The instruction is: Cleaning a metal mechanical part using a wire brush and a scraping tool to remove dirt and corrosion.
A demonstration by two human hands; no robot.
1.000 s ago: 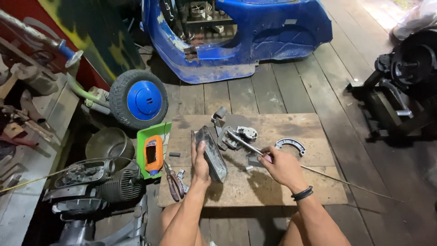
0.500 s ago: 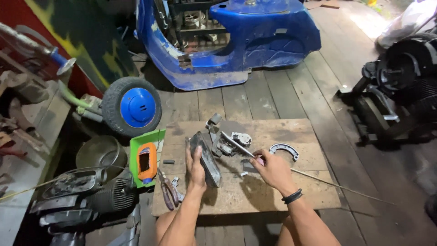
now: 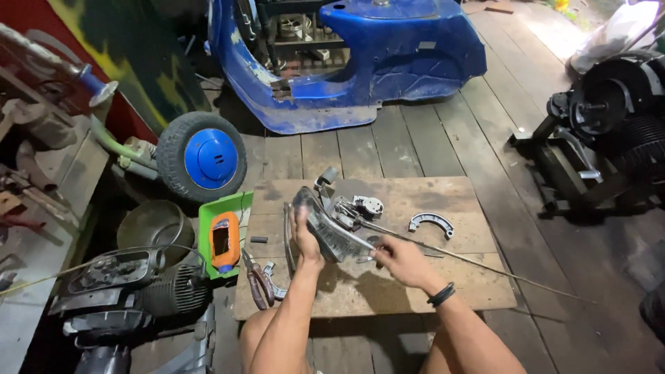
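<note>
Your left hand is wrapped round the dark oblong metal housing, tilting it up off the wooden worktop w/ its ribbed face toward you. Your right hand is closed on a thin metal rod, pinched near its end; the tip lies across the housing's lower edge. So both hands are clamped: left on the housing, right on the rod, w/ the hands close but not touching.

To do this well, I'd say: keep the left grip firm and low so the housing doesn't rock while the rod works on it. Choke up on the rod, short grip = more control at the tip. Keep the left fingers off the line of the rod in case it slips. Can't tell exactly what the tip is seated in, too small.

The housing sits between your hands, nearer the left, just in front of your knees. Just beyond it, touching or nearly so, is the grey lever and bracket assembly. A curved brake shoe lies beyond the right hand, apart from it. A long thin cable runs out to the right past your wrist. Left of your left hand: pliers near the worktop edge, then an orange bottle in a green tray.
</note>
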